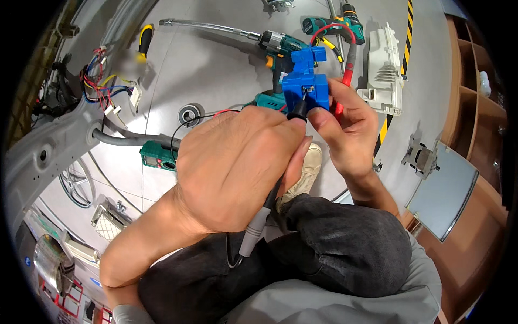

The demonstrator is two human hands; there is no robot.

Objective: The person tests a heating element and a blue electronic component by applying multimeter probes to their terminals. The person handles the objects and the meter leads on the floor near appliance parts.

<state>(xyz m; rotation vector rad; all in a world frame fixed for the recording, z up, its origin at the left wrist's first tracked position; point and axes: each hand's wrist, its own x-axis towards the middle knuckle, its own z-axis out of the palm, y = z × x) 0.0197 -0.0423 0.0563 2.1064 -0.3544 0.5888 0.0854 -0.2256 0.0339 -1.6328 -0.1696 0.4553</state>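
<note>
My left hand (237, 167) is closed on a black-and-grey test probe (256, 227). Its metal tip reaches into a small opening with metal contacts on a blue plastic housing (306, 83). Contact between tip and metal is too small to tell. My right hand (348, 132) grips the blue housing from its right side, thumb at the lower edge. A red test probe (348, 71) also sits among the right fingers, its tip hidden. On the floor left of my left hand lies a green meter (157, 155), partly covered by that hand, with a thin black lead beside it.
Beyond my hands lie a green cordless wrench (278, 43) with a long extension, and a green drill (353, 24). A white plastic housing (383, 70) is to the right. Metal ring (189, 115), screwdriver (145, 40) and wiring (105, 86) are left, beside a grey metal frame (48, 146).
</note>
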